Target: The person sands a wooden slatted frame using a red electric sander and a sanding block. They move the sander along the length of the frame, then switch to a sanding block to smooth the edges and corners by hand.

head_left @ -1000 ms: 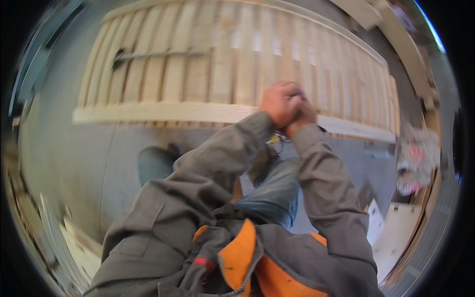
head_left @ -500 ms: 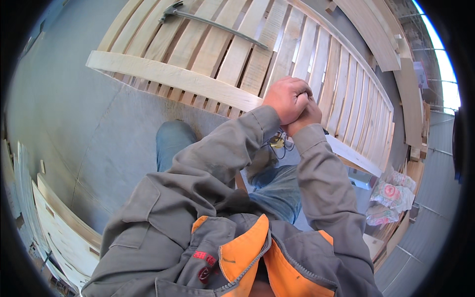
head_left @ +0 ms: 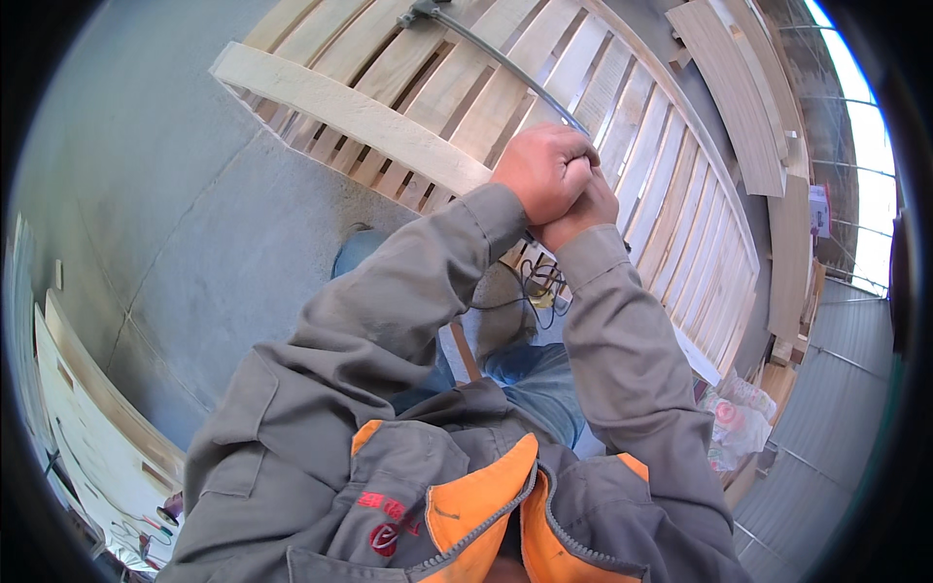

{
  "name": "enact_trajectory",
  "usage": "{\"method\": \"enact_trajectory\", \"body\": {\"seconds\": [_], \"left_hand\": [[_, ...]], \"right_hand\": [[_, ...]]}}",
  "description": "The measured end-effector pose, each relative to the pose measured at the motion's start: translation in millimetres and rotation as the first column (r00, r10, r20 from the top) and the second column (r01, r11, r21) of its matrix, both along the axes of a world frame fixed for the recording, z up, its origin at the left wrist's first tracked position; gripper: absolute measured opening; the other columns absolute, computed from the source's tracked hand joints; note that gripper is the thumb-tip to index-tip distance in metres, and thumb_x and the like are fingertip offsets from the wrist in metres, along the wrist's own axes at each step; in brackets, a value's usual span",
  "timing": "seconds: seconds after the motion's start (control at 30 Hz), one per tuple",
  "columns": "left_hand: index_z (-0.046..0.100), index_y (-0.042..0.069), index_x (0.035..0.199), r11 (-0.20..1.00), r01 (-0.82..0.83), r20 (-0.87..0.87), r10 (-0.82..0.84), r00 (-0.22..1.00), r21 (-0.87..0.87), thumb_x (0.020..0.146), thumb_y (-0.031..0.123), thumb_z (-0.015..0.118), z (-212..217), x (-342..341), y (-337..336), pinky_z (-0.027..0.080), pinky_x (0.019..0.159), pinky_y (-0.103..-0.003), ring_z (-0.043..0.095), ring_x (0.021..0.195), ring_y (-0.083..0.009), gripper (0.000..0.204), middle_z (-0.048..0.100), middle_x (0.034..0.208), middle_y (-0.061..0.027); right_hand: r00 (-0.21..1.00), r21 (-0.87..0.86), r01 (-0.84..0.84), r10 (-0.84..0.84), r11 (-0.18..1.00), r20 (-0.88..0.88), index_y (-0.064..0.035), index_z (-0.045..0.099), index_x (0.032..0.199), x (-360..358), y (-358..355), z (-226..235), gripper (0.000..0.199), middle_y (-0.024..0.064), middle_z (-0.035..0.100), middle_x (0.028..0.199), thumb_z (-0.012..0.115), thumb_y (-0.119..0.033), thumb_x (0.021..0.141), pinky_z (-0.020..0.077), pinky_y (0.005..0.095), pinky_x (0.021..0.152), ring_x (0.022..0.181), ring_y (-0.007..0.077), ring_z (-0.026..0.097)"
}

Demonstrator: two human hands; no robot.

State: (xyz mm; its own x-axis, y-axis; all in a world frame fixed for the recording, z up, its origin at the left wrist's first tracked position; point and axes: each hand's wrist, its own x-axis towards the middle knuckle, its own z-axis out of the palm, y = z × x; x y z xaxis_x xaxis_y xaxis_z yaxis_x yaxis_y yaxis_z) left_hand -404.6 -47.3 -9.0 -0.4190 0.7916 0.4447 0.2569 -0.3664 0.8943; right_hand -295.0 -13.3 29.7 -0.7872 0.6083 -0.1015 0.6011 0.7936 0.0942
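Note:
My left hand (head_left: 542, 170) and my right hand (head_left: 585, 214) are closed and pressed together, the left partly over the right. They are over the near rail of a slatted wooden frame (head_left: 360, 112). Whatever they may hold is hidden between the fingers. A claw hammer (head_left: 505, 62) lies across the slats, its head far left and the end of its handle just beyond my hands.
Below my hands, dark cords (head_left: 533, 282) hang or lie near my legs. Long boards (head_left: 724, 97) are stacked at the far right, with plastic bags (head_left: 739, 418) nearer. Pale panels (head_left: 92, 418) stand at the lower left. Grey floor (head_left: 185, 185) stretches left of the frame.
The view has shifted, so the frame and hammer sit further right in it. My hands stay clasped together and now appear closer to the hammer's handle.

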Motion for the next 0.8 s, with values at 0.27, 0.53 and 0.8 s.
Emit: {"method": "enact_trajectory", "body": {"seconds": [0.27, 0.53, 0.8], "left_hand": [[0.076, 0.001, 0.093, 0.998, -0.063, -0.020, 0.063, 0.998, -0.020, 0.086, 0.014, 0.054, -0.2, -83.7, -23.8, 0.055, 0.090, -0.040, 0.070, 0.094, -0.0325, 0.027, 0.075, 0.096, -0.0186], [0.074, -0.005, 0.100, 0.997, -0.033, 0.038, 0.035, 0.999, -0.074, 0.089, 0.009, 0.052, 2.6, -152.9, -45.7, 0.055, 0.091, -0.033, 0.070, 0.094, -0.0190, 0.028, 0.076, 0.095, -0.0135], [0.076, -0.002, 0.099, 0.995, -0.084, -0.004, 0.084, 0.996, -0.060, 0.087, 0.011, 0.051, 5.3, -180.3, -67.1, 0.056, 0.088, -0.032, 0.072, 0.090, -0.0187, 0.031, 0.078, 0.094, -0.0136]], "right_hand": [[0.994, -0.037, -0.083, 0.080, 0.996, -0.080, -0.0156, 0.070, 0.128, -83.9, -15.8, 5.8, 0.051, 0.0108, 0.070, 0.133, 0.073, -0.042, 0.084, 0.0437, 0.0352, 0.115, 0.132, 0.0284, 0.058], [0.970, 0.040, -0.151, 0.156, 0.988, -0.186, -0.0123, 0.071, 0.123, -155.2, -28.8, -7.0, 0.045, 0.0101, 0.072, 0.127, 0.066, -0.042, 0.090, 0.0527, 0.0357, 0.104, 0.126, 0.0281, 0.063], [0.982, -0.154, -0.086, 0.057, 0.984, -0.181, -0.0095, 0.067, 0.130, -179.7, -54.0, 8.9, 0.048, 0.0093, 0.067, 0.134, 0.066, -0.038, 0.091, 0.0544, 0.0359, 0.102, 0.128, 0.0274, 0.060]]}}
